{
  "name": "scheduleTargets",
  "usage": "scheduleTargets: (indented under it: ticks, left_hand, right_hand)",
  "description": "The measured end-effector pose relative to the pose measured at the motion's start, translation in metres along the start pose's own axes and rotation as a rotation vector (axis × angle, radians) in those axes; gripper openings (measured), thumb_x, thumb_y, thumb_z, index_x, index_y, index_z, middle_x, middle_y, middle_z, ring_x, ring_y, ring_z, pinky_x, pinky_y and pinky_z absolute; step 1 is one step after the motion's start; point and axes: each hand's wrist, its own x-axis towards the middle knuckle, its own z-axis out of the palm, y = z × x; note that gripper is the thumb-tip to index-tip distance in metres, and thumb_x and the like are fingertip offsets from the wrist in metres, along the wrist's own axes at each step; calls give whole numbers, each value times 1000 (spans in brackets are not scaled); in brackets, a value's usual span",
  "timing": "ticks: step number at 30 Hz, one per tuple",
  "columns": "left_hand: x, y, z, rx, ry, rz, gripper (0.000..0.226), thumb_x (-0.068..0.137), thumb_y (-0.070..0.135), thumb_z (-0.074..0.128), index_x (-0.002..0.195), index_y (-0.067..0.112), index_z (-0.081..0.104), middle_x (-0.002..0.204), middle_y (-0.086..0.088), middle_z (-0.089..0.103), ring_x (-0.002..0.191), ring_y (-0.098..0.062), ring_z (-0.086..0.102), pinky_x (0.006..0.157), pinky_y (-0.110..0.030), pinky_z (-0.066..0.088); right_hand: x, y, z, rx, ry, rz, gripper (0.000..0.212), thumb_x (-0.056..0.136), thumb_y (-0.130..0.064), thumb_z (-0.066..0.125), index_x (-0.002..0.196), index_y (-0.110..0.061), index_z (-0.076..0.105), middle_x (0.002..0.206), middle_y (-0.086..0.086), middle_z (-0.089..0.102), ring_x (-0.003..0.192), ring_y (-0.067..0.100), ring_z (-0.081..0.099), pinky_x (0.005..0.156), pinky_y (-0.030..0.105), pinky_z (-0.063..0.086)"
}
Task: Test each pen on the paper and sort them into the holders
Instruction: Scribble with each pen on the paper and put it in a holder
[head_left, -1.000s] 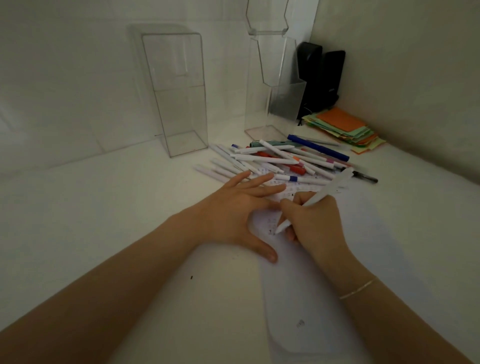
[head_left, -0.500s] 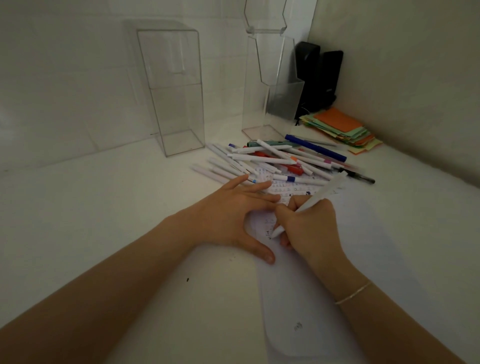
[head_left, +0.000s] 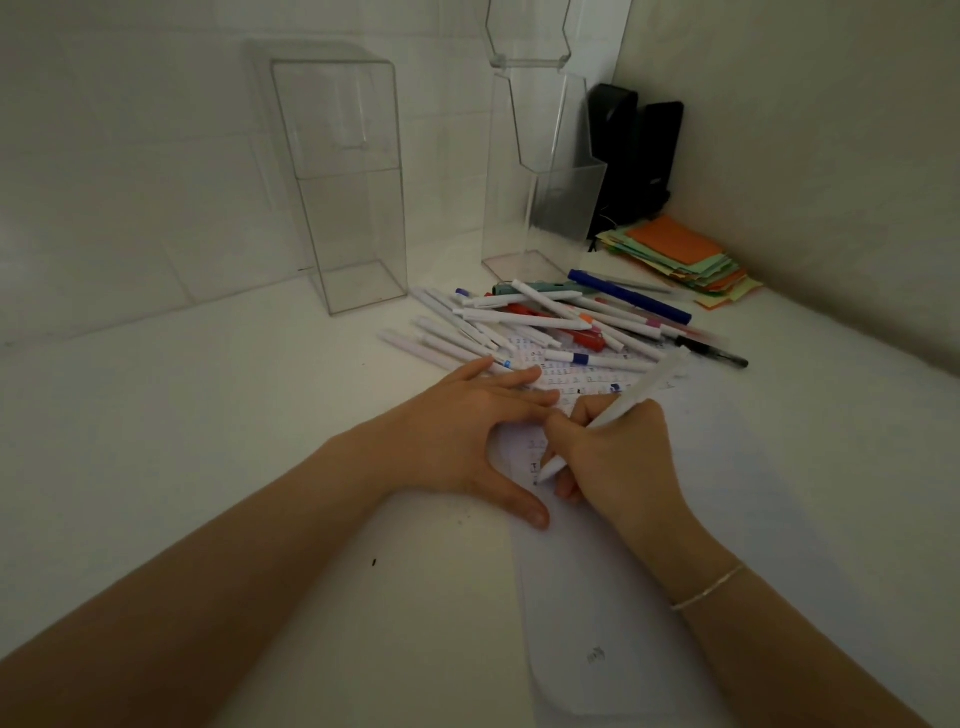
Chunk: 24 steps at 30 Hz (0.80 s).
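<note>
My right hand (head_left: 618, 457) grips a white pen (head_left: 641, 395) with its tip down on the white paper (head_left: 613, 597), among small ink marks. My left hand (head_left: 467, 431) lies flat with fingers spread, pressing the paper's left edge beside the pen tip. Behind both hands lies a pile of pens (head_left: 550, 322), mostly white, with red, teal and blue ones mixed in. A tall clear box holder (head_left: 343, 171) stands at the back left. A clear stepped holder (head_left: 540, 150) stands to its right. Both look empty.
A stack of coloured sticky notes (head_left: 680, 260), orange on top, sits in the back right corner. Two black objects (head_left: 639, 156) stand against the wall behind the stepped holder. A black pen (head_left: 717, 352) lies at the pile's right edge. Walls close the desk at back and right.
The pen tip has shifted slightly lower on the paper as my right hand writes. My left hand stays pressed in place.
</note>
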Motion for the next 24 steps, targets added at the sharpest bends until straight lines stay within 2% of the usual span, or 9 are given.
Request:
scheduleTargets:
  ticks: [2,5,8,11,14,17,19,21,24]
  left_hand:
    - [0,-1,0,11,6,4,94,57,77,63,139,37,38,150,17,28,141,1,7,117,-39,-5]
    - [0,-1,1,30,11,5,96,56,78,60,139,36,39,150,17,28,141,1,6,117,-38,-6]
    - [-1,-1,1,32,15,18,96,55,79,61,138,35,39,150,16,28,141,1,6,117,-38,-8]
    - [-2,0,1,48,22,15,95,58,82,49,139,34,38,150,17,29,141,2,2,116,-40,-9]
    - [-2,6,3,43,85,45,72,77,73,41,139,38,35,148,16,32,143,-5,-1,116,-47,-8]
    - [1,11,10,147,183,142,47,92,56,36,132,35,48,143,8,43,144,-19,12,114,-55,-3]
    - [3,10,13,196,219,168,41,96,49,31,124,33,57,136,9,51,141,-22,21,114,-57,0]
    - [4,7,13,200,235,153,45,97,46,27,121,31,62,131,12,56,141,-21,23,114,-55,-2]
    - [5,5,14,191,238,132,50,97,46,23,121,26,62,131,10,57,141,-18,22,114,-52,-6]
  right_hand:
    - [0,2,1,-7,19,-11,26,83,-1,58,59,8,58,41,10,58,31,11,51,35,17,42]
    - [1,5,4,-49,65,-62,28,84,-3,58,59,8,55,55,25,57,44,17,48,41,16,38]
    - [3,4,1,-6,45,-56,31,83,-1,60,53,-1,50,44,11,51,38,8,43,39,13,35]
    - [6,3,-7,138,50,-20,27,82,-2,63,58,-3,52,41,0,53,34,3,45,38,12,37]
    - [7,2,-7,215,45,-23,24,82,-5,68,65,-1,51,54,13,56,39,5,50,41,14,42]
    - [7,0,-6,271,-20,-1,26,79,-10,72,68,-5,49,58,13,59,41,8,55,42,16,45]
    - [8,-4,-8,262,-36,3,23,79,-16,73,83,-1,57,67,12,65,47,7,59,46,16,47]
    - [10,-8,-13,282,11,-28,32,80,-17,72,103,-3,55,75,13,66,48,7,59,46,16,48]
    - [9,-10,-17,335,114,-123,62,84,-11,68,135,-25,36,86,7,67,54,14,63,47,21,50]
